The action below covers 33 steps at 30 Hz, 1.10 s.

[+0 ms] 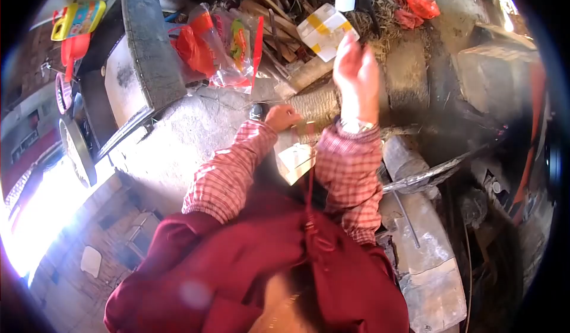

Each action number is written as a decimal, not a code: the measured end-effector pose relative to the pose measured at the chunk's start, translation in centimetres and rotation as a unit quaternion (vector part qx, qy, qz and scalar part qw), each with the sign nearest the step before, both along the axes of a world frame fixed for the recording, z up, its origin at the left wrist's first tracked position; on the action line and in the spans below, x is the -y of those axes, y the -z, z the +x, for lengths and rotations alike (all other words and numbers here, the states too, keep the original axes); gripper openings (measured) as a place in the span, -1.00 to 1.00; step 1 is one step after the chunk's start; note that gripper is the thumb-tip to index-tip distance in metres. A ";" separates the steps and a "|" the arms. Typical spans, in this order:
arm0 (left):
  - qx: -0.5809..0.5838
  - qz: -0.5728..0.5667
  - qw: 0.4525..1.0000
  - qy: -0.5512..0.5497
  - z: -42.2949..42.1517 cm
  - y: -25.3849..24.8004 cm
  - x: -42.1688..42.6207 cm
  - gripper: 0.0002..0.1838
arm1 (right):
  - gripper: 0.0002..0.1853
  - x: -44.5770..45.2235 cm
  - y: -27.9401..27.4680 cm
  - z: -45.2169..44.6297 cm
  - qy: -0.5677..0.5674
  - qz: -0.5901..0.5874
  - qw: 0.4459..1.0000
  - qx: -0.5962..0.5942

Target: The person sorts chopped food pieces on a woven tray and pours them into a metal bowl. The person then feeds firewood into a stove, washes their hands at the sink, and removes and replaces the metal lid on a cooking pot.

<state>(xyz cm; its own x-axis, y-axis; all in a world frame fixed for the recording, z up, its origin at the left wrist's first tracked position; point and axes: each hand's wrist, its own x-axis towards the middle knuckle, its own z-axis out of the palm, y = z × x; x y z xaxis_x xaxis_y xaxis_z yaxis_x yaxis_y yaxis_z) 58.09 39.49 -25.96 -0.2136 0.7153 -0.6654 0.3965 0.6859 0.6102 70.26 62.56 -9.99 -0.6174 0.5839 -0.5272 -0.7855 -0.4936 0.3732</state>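
My right hand is raised with its palm turned up and its fingers partly spread and bent. Its fingertips overlap the corner of a white box with yellow tape; whether they touch it I cannot tell. The box lies tilted over pieces of wood. Lower and to the left, my left hand has its fingers curled in; what they hold, if anything, is hidden. Below and between my forearms is a small pale box-like thing, brightly lit.
Plastic bags with red and green contents lie left of the wood pieces. A grey slab-topped block stands at left. Straw and a red bag lie at the back. A stone slab is at lower right.
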 end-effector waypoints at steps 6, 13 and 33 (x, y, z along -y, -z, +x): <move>0.047 -0.019 0.998 -0.046 -2.3 0.9 3.9 -0.53 | -0.59 -4.5 2.2 2.2 -0.014 0.287 0.854 0.434; 0.077 -0.110 0.948 -0.289 -8.3 7.7 2.9 -0.45 | -0.67 10.7 13.8 15.2 -0.438 0.289 0.584 0.620; 0.170 -0.060 0.872 -0.456 -12.2 33.9 -4.5 -0.09 | -0.55 17.0 18.9 16.9 -0.552 0.548 0.328 0.536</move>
